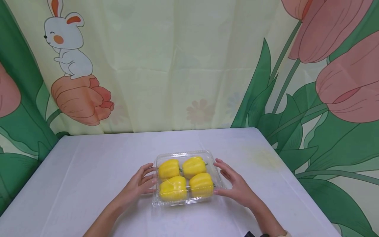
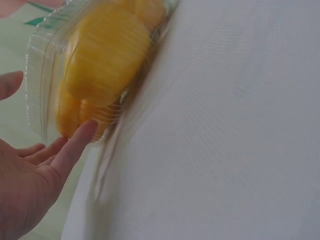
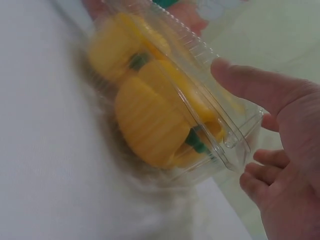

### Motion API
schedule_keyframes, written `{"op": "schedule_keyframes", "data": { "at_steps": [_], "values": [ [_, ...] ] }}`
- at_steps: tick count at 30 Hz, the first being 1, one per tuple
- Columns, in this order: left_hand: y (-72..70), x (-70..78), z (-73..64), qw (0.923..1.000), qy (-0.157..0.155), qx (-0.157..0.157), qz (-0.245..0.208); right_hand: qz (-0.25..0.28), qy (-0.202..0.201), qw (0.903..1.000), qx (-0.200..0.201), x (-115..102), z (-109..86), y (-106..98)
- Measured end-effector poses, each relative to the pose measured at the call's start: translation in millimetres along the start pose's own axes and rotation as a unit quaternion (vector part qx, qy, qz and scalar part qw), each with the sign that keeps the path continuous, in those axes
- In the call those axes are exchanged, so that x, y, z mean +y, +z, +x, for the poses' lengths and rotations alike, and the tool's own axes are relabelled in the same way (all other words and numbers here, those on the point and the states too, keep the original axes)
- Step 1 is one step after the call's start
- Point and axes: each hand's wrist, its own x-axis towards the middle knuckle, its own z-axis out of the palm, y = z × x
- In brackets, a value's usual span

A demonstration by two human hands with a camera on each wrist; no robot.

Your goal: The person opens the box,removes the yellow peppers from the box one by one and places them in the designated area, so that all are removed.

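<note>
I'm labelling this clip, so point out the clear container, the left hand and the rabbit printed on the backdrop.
Clear container (image 1: 183, 154), head view: on its far rim.
Left hand (image 1: 138, 185), head view: on the middle of the hand.
Rabbit (image 1: 68, 40), head view: on its head.

- Head view: soft, even, moderately bright light on the white tablecloth (image 1: 97, 171) and printed backdrop (image 1: 204, 49); mostly sharp.
- Faint, soft-edged shadows lie beneath both forearms (image 1: 108, 214).
- Small glints dot the rim of the clear plastic clamshell (image 1: 188, 201).
- Both wrist views: dimmer, greyer, hazy; the yellow bell peppers (image 3: 150, 120) look smeared.
- A blurred dark shadow borders the clamshell in each.
</note>
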Motion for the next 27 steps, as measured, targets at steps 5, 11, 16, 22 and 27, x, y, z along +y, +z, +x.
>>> {"op": "schedule_keyframes", "data": {
  "at_steps": [5,11,16,22,27],
  "values": [
    [-2.9,-2.9,0.8,0.9998,0.008,-0.009,-0.013,0.003,0.0,1.0,-0.008,-0.9,1.5,2.1],
    [-4.2,-4.2,2.2,0.9996,0.004,-0.006,-0.028,0.003,0.005,0.9999,-0.012,-2.0,1.4,2.5],
    [-2.7,-6.0,3.4,0.999,0.008,-0.013,-0.043,0.005,0.004,0.9999,-0.013,-2.6,1.9,3.1],
    [-2.0,-8.3,2.9,0.999,0.005,-0.025,-0.038,0.01,0.001,0.9999,-0.012,-3.0,3.7,4.3],
    [-4.1,-7.6,-0.8,0.9989,0.012,-0.044,0.008,0.008,-0.005,0.9999,-0.011,-1.9,3.6,3.8]
  ]
}}
